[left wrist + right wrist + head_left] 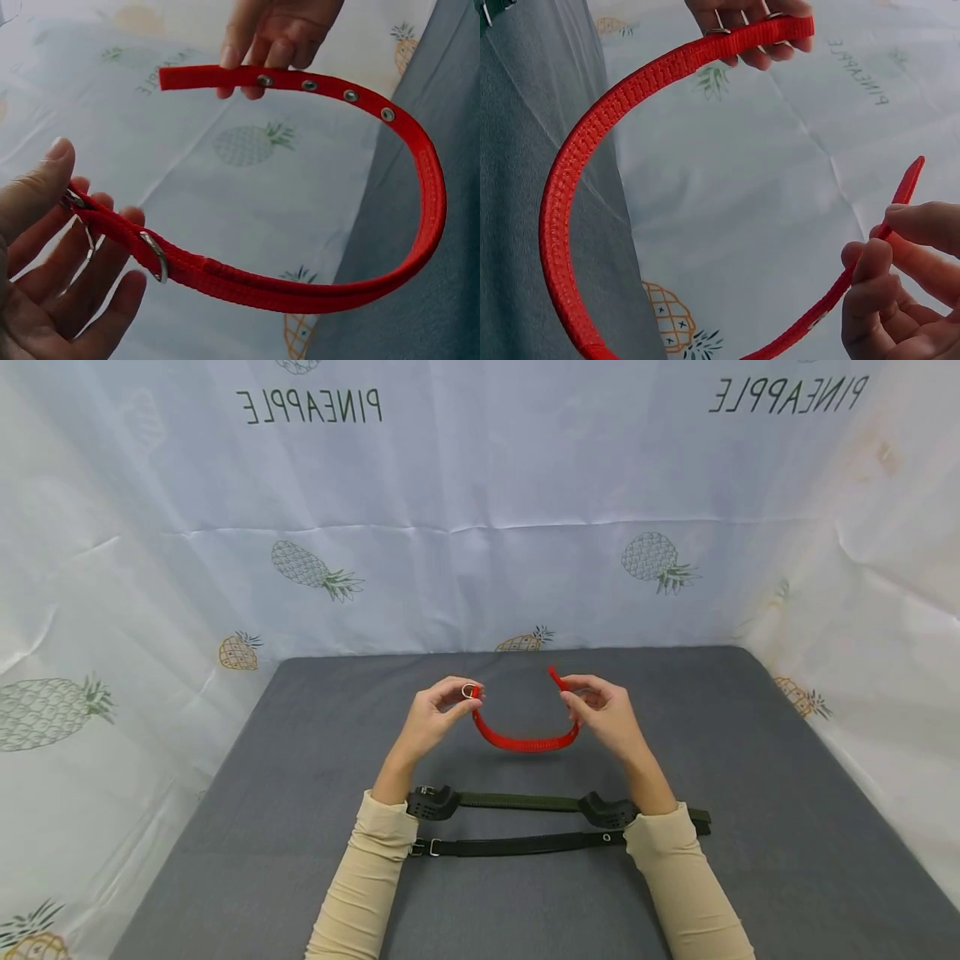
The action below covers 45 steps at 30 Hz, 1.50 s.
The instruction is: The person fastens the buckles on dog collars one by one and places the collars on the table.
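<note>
A red pet collar (528, 745) hangs in a U-shaped curve between both hands, above the grey table. My left hand (437, 714) pinches its buckle end, where a metal D-ring (154, 256) and buckle show in the left wrist view. The strap's free tip is pinched between thumb and fingers of my right hand (603, 710), with the tip sticking out past them. Several metal eyelets (309, 85) line the strap beside the right hand in the left wrist view. Part of the buckle is hidden by the left thumb and fingers.
On the grey table (247, 827), a green strap (517, 802) and a black strap (517, 844) with a metal buckle lie side by side beneath the forearms. Black wrist devices (433, 803) overlap the green one. White pineapple-print curtains (465, 585) surround the table at the back and sides.
</note>
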Each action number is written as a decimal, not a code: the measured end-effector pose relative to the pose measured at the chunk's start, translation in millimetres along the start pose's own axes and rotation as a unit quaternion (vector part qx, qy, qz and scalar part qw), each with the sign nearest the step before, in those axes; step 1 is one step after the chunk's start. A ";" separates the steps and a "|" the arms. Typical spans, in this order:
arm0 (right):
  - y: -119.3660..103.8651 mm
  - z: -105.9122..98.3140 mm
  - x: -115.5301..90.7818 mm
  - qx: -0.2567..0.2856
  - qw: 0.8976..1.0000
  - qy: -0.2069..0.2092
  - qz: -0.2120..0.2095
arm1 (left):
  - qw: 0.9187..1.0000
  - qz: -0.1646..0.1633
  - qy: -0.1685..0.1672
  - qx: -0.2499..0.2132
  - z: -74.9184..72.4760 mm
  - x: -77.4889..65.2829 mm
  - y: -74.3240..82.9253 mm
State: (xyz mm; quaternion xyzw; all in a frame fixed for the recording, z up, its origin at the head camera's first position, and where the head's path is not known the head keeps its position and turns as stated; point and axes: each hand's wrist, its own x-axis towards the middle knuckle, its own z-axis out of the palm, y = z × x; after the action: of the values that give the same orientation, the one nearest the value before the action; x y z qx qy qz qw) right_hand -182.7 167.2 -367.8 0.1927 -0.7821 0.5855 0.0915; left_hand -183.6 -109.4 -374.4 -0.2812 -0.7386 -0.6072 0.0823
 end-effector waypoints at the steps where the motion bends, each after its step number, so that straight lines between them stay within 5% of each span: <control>1: -0.4 1.3 0.0 -0.002 1.000 -0.001 -0.003 | 1.000 0.000 -0.008 -0.020 1.1 0.0 -0.5; 6: -5.6 7.8 0.1 -0.014 1.000 -0.001 -0.011 | 0.997 0.009 -0.019 -0.073 8.6 0.4 0.0; 18: -20.3 21.7 1.2 -0.021 1.000 -0.010 -0.006 | 0.995 0.014 0.030 -0.092 27.6 1.3 8.3; 29: -23.3 21.3 -3.1 -0.031 0.999 -0.021 -0.007 | 1.000 -0.012 -0.009 -0.002 33.0 -1.5 10.9; 36: -26.0 20.4 -7.1 0.002 0.999 -0.052 -0.001 | 0.998 0.001 -0.009 0.065 34.3 -2.5 12.8; 45: -28.5 20.4 -9.2 -0.015 0.998 -0.059 -0.025 | 0.996 0.023 -0.018 0.081 36.3 -3.1 14.7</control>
State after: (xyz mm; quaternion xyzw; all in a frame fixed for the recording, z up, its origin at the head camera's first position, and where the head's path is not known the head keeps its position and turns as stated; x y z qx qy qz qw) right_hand -160.9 142.7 -352.2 0.2448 -0.7901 0.5585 0.0628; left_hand -165.5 -74.6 -372.4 -0.3013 -0.7798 -0.5385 0.1057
